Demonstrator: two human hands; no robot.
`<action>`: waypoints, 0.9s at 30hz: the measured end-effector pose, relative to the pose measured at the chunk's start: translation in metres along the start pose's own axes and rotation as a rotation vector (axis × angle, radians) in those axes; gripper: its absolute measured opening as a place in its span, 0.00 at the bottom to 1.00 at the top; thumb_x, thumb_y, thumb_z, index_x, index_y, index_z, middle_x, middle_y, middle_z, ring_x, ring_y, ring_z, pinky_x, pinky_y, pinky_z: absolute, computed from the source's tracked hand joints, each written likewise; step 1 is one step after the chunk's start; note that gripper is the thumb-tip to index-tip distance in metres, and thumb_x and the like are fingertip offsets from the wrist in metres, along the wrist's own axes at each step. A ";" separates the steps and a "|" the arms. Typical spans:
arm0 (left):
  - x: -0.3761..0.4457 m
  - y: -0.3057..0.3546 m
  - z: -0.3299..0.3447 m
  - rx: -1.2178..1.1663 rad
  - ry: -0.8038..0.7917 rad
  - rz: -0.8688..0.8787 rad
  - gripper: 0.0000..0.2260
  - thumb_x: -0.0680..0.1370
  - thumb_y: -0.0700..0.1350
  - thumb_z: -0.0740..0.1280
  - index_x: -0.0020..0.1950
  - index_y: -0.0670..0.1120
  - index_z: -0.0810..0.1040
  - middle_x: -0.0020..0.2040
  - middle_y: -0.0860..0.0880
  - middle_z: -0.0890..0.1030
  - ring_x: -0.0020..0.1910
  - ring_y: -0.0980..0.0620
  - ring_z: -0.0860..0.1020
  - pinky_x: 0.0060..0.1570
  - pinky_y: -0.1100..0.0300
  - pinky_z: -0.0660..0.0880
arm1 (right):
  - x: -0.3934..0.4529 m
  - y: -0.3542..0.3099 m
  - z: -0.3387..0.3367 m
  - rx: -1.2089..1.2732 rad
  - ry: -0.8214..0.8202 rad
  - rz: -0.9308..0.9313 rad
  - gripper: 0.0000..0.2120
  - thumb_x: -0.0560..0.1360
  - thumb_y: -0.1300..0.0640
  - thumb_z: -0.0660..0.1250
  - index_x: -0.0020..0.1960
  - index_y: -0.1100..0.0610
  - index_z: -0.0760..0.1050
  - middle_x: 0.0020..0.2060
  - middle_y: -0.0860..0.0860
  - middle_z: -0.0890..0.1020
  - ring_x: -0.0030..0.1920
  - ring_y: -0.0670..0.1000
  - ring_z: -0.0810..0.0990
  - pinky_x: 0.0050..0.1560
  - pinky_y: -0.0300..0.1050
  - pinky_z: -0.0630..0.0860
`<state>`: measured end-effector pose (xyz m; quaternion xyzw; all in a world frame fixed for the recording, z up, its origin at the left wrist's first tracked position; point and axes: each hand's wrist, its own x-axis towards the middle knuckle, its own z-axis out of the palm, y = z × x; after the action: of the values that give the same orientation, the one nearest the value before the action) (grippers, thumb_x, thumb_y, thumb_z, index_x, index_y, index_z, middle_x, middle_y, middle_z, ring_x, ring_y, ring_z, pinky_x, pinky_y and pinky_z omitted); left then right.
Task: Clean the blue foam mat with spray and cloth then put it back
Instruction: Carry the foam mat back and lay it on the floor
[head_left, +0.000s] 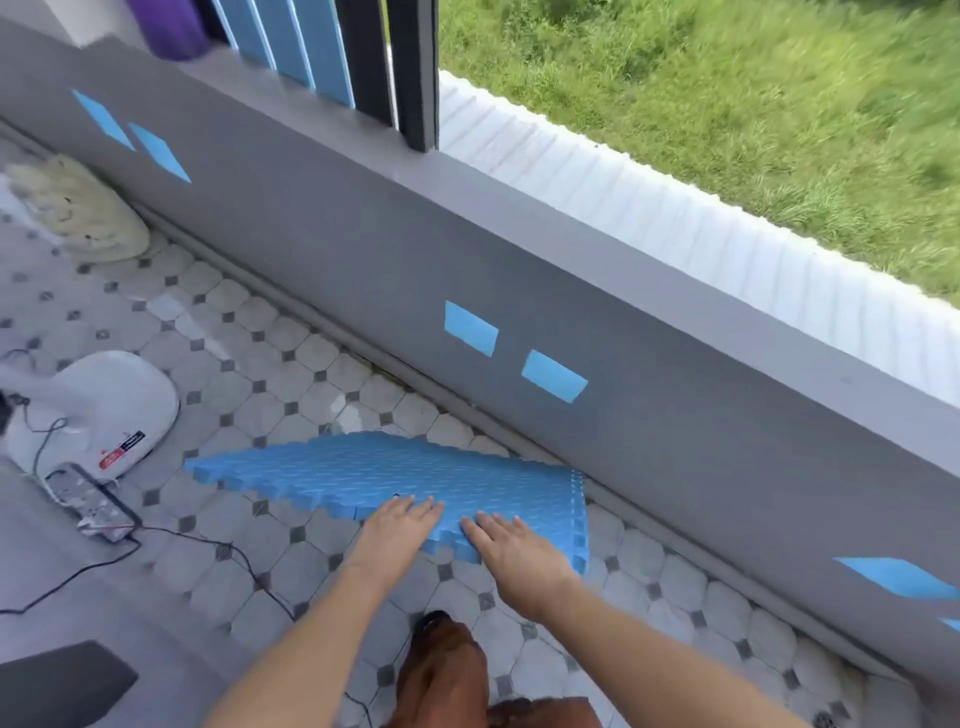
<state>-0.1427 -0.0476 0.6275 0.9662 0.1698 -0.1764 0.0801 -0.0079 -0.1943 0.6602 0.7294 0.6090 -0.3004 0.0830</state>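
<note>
Blue foam mat (415, 478) on tiled floor; left hand (400, 525), right hand (511, 545) flat, fingers straight; near edge partly hidden.

1. You have bright, even daylight, coming from the open grass (727, 104) side.
2. Shadows on the tiled floor (260, 364) are soft and faint.
3. Motion blur smears the grass and upper-left corner.
4. Wide-angle distortion bends the grey wall (519, 291) at your edges.
</note>
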 end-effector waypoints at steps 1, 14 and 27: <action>0.002 -0.014 0.009 -0.003 -0.004 -0.008 0.37 0.39 0.36 0.82 0.48 0.48 0.86 0.45 0.50 0.86 0.41 0.50 0.85 0.39 0.56 0.82 | 0.014 -0.004 0.002 -0.012 -0.003 -0.008 0.36 0.77 0.69 0.57 0.79 0.56 0.44 0.78 0.59 0.53 0.78 0.59 0.52 0.77 0.54 0.49; 0.048 -0.155 0.124 -0.011 -0.049 -0.072 0.23 0.61 0.35 0.59 0.52 0.43 0.84 0.51 0.44 0.85 0.46 0.43 0.84 0.43 0.48 0.80 | 0.185 -0.039 0.066 0.151 -0.113 0.069 0.33 0.79 0.57 0.56 0.79 0.49 0.44 0.79 0.56 0.51 0.78 0.58 0.53 0.71 0.71 0.40; 0.076 -0.246 0.245 0.073 0.065 -0.190 0.32 0.57 0.24 0.66 0.60 0.41 0.80 0.60 0.41 0.81 0.56 0.37 0.80 0.59 0.47 0.69 | 0.309 -0.016 0.176 0.870 -0.092 0.585 0.36 0.75 0.32 0.58 0.78 0.40 0.49 0.78 0.50 0.37 0.78 0.58 0.40 0.76 0.60 0.46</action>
<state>-0.2396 0.1511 0.3499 0.9533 0.2566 -0.1577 0.0220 -0.0584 -0.0170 0.3558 0.8219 0.1948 -0.5215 -0.1203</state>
